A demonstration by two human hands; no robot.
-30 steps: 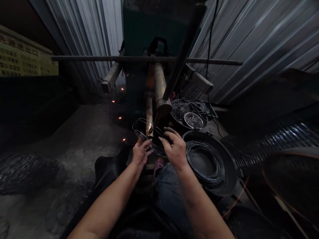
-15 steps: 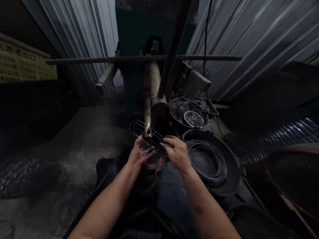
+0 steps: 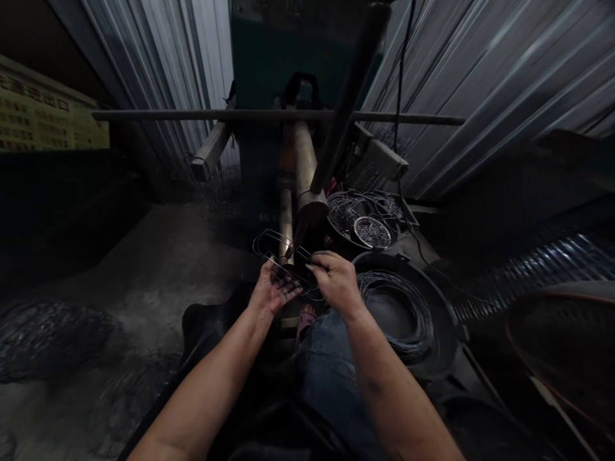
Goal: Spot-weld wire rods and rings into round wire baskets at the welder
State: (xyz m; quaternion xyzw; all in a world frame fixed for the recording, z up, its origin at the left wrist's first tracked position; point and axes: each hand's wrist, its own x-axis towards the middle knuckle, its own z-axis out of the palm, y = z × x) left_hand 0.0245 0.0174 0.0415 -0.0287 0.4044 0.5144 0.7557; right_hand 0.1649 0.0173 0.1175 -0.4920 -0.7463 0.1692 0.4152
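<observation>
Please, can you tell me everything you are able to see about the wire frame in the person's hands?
The wire frame is a long, rounded oval shape of thin, shiny metal wire, with several wires running along its length. It looks open, not solid, and is tilted across the view. The left hand and right hand hold its near part, and its far end extends past them. It passes close to a pale metal rod; whether they touch cannot be told.

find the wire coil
In the head view, the wire coil lies in a black tub right of the right hand, below the bowl of wire frames.
</observation>
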